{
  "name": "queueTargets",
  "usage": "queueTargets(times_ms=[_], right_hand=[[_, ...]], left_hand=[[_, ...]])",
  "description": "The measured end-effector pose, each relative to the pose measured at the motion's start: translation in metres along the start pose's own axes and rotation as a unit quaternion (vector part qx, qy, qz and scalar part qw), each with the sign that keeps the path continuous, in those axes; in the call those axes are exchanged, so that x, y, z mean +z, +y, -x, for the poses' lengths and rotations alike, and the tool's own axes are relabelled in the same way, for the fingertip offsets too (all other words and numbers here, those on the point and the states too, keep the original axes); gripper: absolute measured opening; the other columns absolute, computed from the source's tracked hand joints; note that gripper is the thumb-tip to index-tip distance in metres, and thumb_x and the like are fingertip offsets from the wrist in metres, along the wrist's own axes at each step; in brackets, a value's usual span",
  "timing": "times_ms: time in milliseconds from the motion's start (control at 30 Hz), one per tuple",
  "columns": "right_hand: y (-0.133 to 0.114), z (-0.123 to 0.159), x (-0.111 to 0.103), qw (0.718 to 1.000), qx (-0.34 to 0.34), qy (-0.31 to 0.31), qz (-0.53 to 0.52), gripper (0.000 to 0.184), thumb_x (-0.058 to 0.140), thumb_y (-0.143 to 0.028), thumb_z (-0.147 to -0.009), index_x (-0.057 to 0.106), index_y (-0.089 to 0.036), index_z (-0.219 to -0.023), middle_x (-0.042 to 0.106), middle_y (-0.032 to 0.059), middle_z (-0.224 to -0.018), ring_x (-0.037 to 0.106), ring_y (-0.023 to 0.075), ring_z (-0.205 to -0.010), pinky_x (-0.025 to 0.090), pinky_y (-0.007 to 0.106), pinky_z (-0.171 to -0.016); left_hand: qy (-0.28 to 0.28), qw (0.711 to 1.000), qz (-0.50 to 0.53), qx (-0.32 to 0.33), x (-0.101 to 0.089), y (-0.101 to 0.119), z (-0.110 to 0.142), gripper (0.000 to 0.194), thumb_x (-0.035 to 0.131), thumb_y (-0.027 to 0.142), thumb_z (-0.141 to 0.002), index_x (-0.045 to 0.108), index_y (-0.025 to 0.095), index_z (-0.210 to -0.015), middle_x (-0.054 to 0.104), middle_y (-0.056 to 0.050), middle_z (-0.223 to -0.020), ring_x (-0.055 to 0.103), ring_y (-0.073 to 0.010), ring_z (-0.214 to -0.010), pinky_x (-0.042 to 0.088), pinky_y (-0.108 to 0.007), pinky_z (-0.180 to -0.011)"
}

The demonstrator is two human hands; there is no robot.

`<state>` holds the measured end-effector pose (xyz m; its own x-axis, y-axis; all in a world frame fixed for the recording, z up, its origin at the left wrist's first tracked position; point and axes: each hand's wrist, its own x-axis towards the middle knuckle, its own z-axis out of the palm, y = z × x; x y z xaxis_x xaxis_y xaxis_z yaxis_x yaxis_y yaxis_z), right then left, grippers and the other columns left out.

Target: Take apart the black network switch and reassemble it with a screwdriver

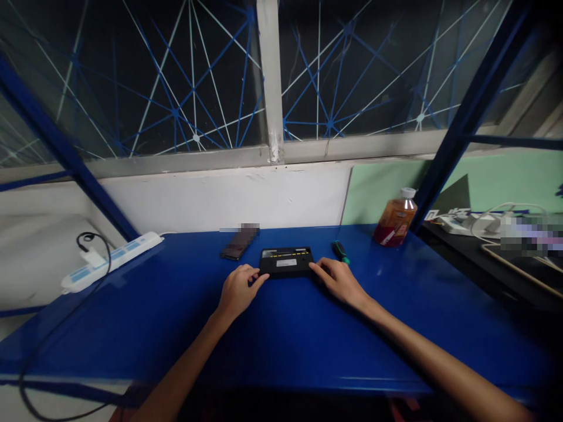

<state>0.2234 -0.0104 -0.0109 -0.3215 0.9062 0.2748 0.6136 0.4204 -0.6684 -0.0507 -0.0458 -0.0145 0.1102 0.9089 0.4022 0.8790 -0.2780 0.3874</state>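
A flat black rectangular device point(303, 264) lies on the blue table between my hands, with a white label and a yellow dashed line on its upper face. My left hand point(238, 288) pinches its lower left corner between thumb and fingers. At the right edge, my right hand point(341, 280) grips the device with bent fingers. Just beyond that hand lies a green and black screwdriver point(339, 251), its tip not clearly visible. A dark phone point(240, 243), partly blurred out, rests behind my left hand.
A bottle of reddish-orange drink point(396, 221) stands at the back right of the table point(281, 340). On the left lies a white power strip point(114, 261) with a black cable point(57, 334) hanging past the table edge. Blue posts rise on both sides; cables clutter a dark surface at right.
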Motion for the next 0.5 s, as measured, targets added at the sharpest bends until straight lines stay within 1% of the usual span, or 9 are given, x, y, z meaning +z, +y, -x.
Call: queueTargets(times_ms=[67,133,200,233,300,367,433,500], right_hand=[[0.001,0.0,0.0,1.0,0.012,-0.004,-0.008,0.043,0.04,-0.051,-0.092,0.053,-0.02,-0.065,0.056,-0.0001,-0.057,0.046,0.0129,-0.051,0.03,0.025,-0.05],[0.003,-0.001,0.001,1.0,0.024,-0.009,-0.018,0.043,0.044,-0.053,-0.089,0.055,-0.019,-0.065,0.057,-0.0002,-0.058,0.046,0.0122,-0.051,0.031,0.024,-0.049],[0.006,-0.002,0.002,0.999,0.029,-0.013,-0.032,0.04,0.051,-0.055,-0.084,0.056,-0.019,-0.067,0.058,-0.0002,-0.06,0.047,0.0119,-0.052,0.032,0.023,-0.049],[0.007,-0.002,0.002,0.999,0.033,-0.015,-0.04,0.039,0.054,-0.054,-0.082,0.057,-0.019,-0.068,0.059,-0.0001,-0.061,0.048,0.0119,-0.053,0.033,0.023,-0.049],[0.008,-0.002,0.002,0.997,0.044,-0.022,-0.056,0.036,0.058,-0.053,-0.08,0.059,-0.018,-0.07,0.06,0.0001,-0.061,0.05,0.0118,-0.052,0.034,0.023,-0.048],[0.009,-0.001,0.002,0.995,0.059,-0.026,-0.073,0.035,0.058,-0.052,-0.08,0.059,-0.018,-0.07,0.059,0.0,-0.059,0.05,0.011,-0.049,0.033,0.022,-0.046],[0.008,-0.001,0.002,0.992,0.071,-0.033,-0.096,0.037,0.056,-0.053,-0.082,0.059,-0.018,-0.069,0.06,0.0002,-0.057,0.048,0.0097,-0.044,0.032,0.022,-0.043],[0.008,-0.001,0.001,0.988,0.082,-0.043,-0.123,0.041,0.053,-0.054,-0.083,0.058,-0.017,-0.067,0.059,0.0,-0.056,0.046,0.0087,-0.04,0.033,0.022,-0.042]], left_hand=[[0.005,1.0,-0.028,-0.008,-0.002,0.0,0.002,0.029,0.058,0.047,-0.085,0.07,0.021,-0.084,0.065,-0.003,-0.078,0.061,-0.0188,-0.073,0.044,-0.03,-0.065],[0.013,0.998,-0.069,-0.003,-0.005,-0.001,0.002,0.033,0.061,0.051,-0.081,0.069,0.022,-0.093,0.066,-0.003,-0.085,0.062,-0.0219,-0.082,0.045,-0.033,-0.07],[0.012,0.994,-0.109,0.029,-0.008,-0.003,-0.001,0.041,0.064,0.053,-0.078,0.067,0.022,-0.106,0.066,-0.005,-0.095,0.06,-0.0253,-0.092,0.045,-0.037,-0.075],[0.006,0.991,-0.124,0.056,-0.009,-0.003,-0.004,0.045,0.066,0.052,-0.077,0.065,0.022,-0.11,0.065,-0.006,-0.101,0.058,-0.0267,-0.097,0.044,-0.039,-0.078],[-0.016,0.983,-0.141,0.113,-0.012,-0.004,-0.013,0.05,0.068,0.051,-0.075,0.061,0.023,-0.117,0.061,-0.008,-0.113,0.054,-0.029,-0.106,0.042,-0.042,-0.084],[-0.042,0.975,-0.144,0.164,-0.013,-0.004,-0.025,0.053,0.069,0.051,-0.074,0.06,0.024,-0.119,0.056,-0.009,-0.123,0.048,-0.0312,-0.115,0.039,-0.046,-0.091],[-0.075,0.97,-0.132,0.189,-0.013,-0.005,-0.036,0.053,0.069,0.054,-0.073,0.061,0.026,-0.118,0.053,-0.009,-0.128,0.045,-0.0327,-0.119,0.037,-0.048,-0.095],[-0.097,0.971,-0.112,0.187,-0.011,-0.009,-0.045,0.055,0.068,0.058,-0.072,0.061,0.027,-0.118,0.052,-0.009,-0.129,0.044,-0.0337,-0.12,0.036,-0.05,-0.097]])
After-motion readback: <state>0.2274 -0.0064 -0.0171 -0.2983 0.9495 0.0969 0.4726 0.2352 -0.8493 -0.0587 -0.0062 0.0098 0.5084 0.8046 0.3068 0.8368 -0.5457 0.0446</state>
